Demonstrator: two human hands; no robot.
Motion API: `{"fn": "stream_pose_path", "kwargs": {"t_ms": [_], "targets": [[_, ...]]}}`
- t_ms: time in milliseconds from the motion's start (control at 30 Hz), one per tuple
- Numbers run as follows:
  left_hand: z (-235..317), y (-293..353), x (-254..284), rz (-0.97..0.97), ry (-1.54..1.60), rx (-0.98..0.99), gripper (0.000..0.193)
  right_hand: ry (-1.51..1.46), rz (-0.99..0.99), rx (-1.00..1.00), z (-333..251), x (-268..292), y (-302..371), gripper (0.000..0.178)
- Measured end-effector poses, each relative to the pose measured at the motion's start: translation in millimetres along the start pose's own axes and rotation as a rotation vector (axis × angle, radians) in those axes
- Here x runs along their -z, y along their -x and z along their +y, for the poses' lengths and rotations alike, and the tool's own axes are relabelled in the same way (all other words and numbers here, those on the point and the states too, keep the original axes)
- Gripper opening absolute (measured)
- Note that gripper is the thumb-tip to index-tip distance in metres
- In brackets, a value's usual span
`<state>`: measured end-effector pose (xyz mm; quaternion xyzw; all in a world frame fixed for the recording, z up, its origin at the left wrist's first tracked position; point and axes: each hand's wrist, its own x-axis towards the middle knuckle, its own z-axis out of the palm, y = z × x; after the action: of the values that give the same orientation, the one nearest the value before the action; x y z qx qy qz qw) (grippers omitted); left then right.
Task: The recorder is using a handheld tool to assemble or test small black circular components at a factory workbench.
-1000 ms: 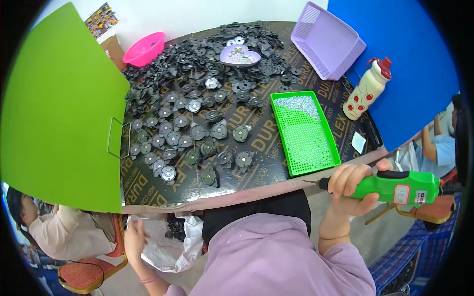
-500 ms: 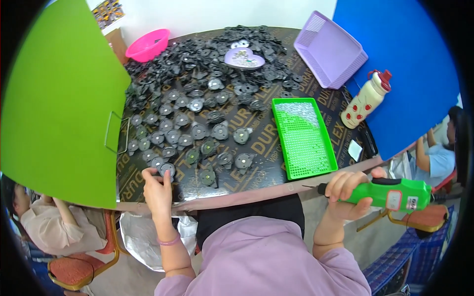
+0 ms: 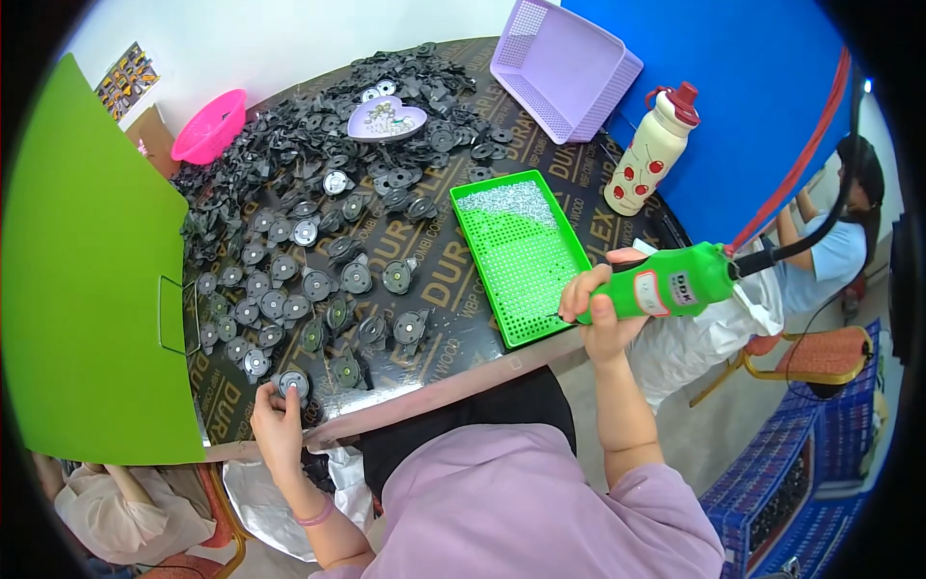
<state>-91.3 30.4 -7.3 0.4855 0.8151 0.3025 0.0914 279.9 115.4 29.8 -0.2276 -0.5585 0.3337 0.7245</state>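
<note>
At the table's near left edge, my left hand (image 3: 278, 429) is closed with thumb and fingertips on a round dark plastic part (image 3: 291, 385) with a grey disc face. My right hand (image 3: 606, 314) is wrapped around a green electric screwdriver (image 3: 675, 282), held sideways with its bit pointing left. That bit is over the near right corner of a green perforated tray (image 3: 565, 216). Small silver screws (image 3: 516, 205) fill the tray's far end, and many of its holes also look filled. Several similar round parts (image 3: 316, 284) lie spread out between my left hand and the tray.
Behind them is a large heap of black parts (image 3: 280, 135), with a purple heart-shaped dish (image 3: 359, 124) on it. A pink basket (image 3: 214, 127), a purple basket (image 3: 569, 72) and a cream bottle (image 3: 648, 154) stand around. Green (image 3: 87, 289) and blue panels (image 3: 762, 106) flank the table. Cables trail from the screwdriver.
The whole view has turned. My right hand has carried the screwdriver leftward to the tray's near corner. My left hand stays on a round part, now nearer the table edge and apart from the others.
</note>
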Motion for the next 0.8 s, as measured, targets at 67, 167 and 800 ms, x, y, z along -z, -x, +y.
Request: {"fn": "stream_pose_path", "kwargs": {"t_ms": [67, 167, 800], "targets": [[1.7, 2.6, 1.1, -0.031, 0.017, 0.018, 0.024, 0.011, 0.005, -0.005, 3.6, 2.1, 0.9, 0.049], [9.5, 9.6, -1.6, 0.119, 0.109, -0.143, 0.019, 0.021, 0.016, -0.009, 3.9, 2.3, 2.6, 0.047], [146.6, 47.6, -106.9, -0.937, 1.161, -0.013, 0.020, 0.078, -0.032, -0.042, 8.1, 0.3, 1.2, 0.048]]}}
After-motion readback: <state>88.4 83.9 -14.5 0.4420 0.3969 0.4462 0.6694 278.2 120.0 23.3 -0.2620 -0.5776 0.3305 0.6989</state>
